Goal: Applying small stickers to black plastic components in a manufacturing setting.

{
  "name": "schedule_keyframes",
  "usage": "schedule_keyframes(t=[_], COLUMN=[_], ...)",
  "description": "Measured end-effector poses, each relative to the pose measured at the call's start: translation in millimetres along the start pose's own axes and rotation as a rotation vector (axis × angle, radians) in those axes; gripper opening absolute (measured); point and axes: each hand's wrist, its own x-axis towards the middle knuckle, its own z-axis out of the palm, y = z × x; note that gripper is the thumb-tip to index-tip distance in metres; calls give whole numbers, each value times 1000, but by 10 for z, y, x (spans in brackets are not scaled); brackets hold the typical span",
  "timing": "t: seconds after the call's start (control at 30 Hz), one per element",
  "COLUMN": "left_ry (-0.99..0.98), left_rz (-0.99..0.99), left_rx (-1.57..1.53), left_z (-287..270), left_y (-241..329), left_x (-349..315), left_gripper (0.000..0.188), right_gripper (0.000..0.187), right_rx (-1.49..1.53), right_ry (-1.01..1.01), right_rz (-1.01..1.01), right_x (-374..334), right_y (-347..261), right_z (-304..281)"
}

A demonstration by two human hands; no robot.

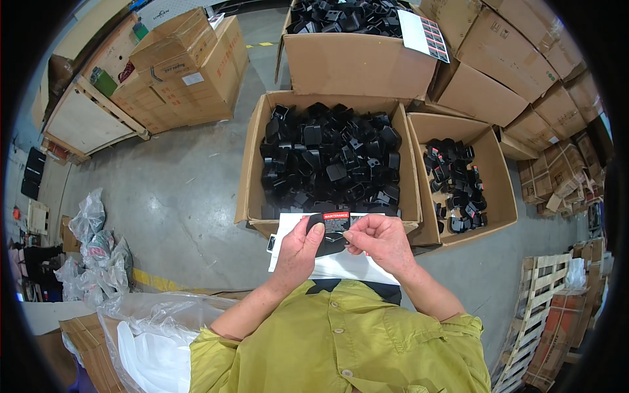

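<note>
Black part (329,247) with a red-and-black label (337,223) was gripped by the left hand (301,247) above white paper (354,266). Right hand (381,241) was pinched narrow at the label's edge; what was caught, unclear. Cartons (409,171) of black pieces (331,154) were set ahead on grey floor (177,183).

A black plastic part (329,248), with a red-topped black label (337,223) facing up, sits between the left hand (303,245) and right hand (383,241).
</note>
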Motion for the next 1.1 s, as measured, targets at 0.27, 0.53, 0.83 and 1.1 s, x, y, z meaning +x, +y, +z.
schedule_keyframes(t=[0.27,0.53,0.83,1.1], left_ry=[54,31,21,52], left_rz=[22,-1,5,-15], left_rx=[157,1,30,173], left_z=[-8,-5,0,-15], left_y=[-3,21,52,-14], left_x=[-12,5,4,1], left_gripper=[31,31,30,30], right_gripper=[9,9,10,10], right_rx=[-16,57,30,50], right_ry=[19,-49,-52,-50], right_rz=[-5,-21,-16,-4], right_x=[13,31,44,60], right_y=[13,33,22,47], right_z=[18,-26,-33,-37])
